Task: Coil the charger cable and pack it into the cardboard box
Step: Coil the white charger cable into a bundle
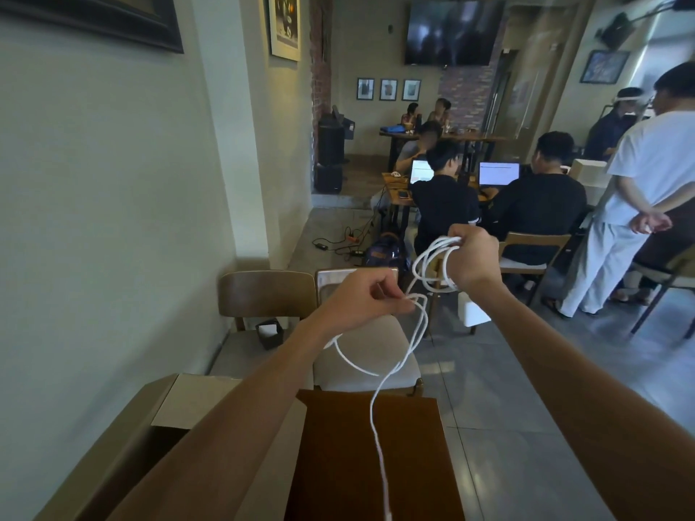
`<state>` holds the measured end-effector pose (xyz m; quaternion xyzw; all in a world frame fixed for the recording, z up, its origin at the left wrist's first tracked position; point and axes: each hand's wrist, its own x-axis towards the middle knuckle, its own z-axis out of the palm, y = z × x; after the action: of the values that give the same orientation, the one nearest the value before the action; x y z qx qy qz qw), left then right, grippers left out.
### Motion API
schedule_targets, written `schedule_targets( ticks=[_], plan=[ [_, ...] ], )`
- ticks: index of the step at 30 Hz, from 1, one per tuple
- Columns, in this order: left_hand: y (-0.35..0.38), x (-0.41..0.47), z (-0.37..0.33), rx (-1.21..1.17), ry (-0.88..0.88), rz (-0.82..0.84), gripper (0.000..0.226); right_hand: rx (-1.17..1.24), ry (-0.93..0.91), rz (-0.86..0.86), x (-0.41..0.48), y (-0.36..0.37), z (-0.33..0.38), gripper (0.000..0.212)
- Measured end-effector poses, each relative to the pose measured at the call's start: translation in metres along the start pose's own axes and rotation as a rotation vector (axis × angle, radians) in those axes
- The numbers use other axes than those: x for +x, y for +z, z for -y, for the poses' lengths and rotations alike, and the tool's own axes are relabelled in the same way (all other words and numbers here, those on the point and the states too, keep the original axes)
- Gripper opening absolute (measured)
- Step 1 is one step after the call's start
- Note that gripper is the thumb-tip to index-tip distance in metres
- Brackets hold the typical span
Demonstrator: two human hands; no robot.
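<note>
The charger cable is white and held up in the air between both hands, above the near end of a dark wooden table. Its lower run drops across the table and leaves the bottom edge of the picture, so that end cannot be seen. A white block hangs just below the right wrist; its top is hidden behind the forearm, and whether the cable joins it cannot be told.

The right hand is clenched into a fist around several loops of the cable, which hang in a loose bunch to its left. Only the back of this hand shows; its fingertips are hidden. The left hand is lower and to the left, pinching a small bend of the cable between thumb and fingertips, with the other fingers curled in. From that pinch a wide slack loop sags down and behind the left forearm.

The cardboard box stands open at lower left beside the wall, partly covered by the left forearm, with one flap raised; its inside is hard to make out. The cable is not in it.

No writing can be read on the cable, block or box.
</note>
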<state>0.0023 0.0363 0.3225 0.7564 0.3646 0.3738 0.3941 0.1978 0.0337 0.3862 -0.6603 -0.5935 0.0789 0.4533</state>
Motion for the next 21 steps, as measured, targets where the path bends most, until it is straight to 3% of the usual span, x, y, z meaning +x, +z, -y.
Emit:
schedule_targets(
  ticks=[6,10,13,16,18,19,21],
  plan=[
    [0.006,-0.001,0.001,-0.067,-0.145,-0.026,0.025,0.133,0.038,0.02,0.001,0.005,0.002,0.035],
    [0.007,0.004,0.0,0.005,-0.046,0.038,0.025,0.051,-0.087,0.136,-0.001,0.007,0.009,0.038],
    [0.007,0.009,-0.008,-0.055,-0.082,-0.002,0.016,0.013,-0.12,0.16,-0.002,0.006,0.01,0.038],
    [0.001,0.008,-0.015,-0.399,-0.136,-0.123,0.02,-0.146,-0.149,0.144,-0.009,0.007,0.003,0.03],
    [-0.006,0.004,-0.023,-0.672,-0.139,-0.109,0.026,-0.281,-0.15,0.147,-0.015,0.013,-0.004,0.02],
    [-0.007,0.003,-0.027,-0.668,-0.135,-0.066,0.029,-0.306,-0.125,0.153,-0.017,0.016,-0.006,0.016],
    [-0.005,0.002,-0.028,-0.274,-0.151,0.022,0.023,-0.319,-0.078,0.161,-0.02,0.021,-0.007,0.015]
  ],
)
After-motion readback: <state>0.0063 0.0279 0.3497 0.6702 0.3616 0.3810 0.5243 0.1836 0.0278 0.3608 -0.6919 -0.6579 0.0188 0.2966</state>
